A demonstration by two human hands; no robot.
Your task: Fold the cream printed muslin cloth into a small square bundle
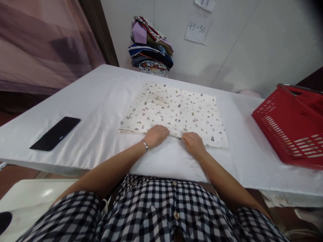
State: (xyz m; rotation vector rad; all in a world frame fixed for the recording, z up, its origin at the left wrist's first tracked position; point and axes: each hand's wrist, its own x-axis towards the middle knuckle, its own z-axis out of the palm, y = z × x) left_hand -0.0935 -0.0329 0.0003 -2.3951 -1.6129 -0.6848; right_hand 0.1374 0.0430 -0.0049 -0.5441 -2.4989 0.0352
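The left hand (156, 135) and right hand (194, 144) both pinch the near edge of the cloth (174, 107), a little apart, around its middle. In the head view the folded cloth lies flat on the table (96, 101), its long axis running left to right, the right end slanting slightly toward the wearer. The phone (56, 133) lies left of it, the basket (275, 121) to its right.

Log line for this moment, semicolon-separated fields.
left hand: at near edge of printed cloth; right hand: same edge; grip closure: unclear; cloth: flat on white table; black flat object: table left; red basket: table right
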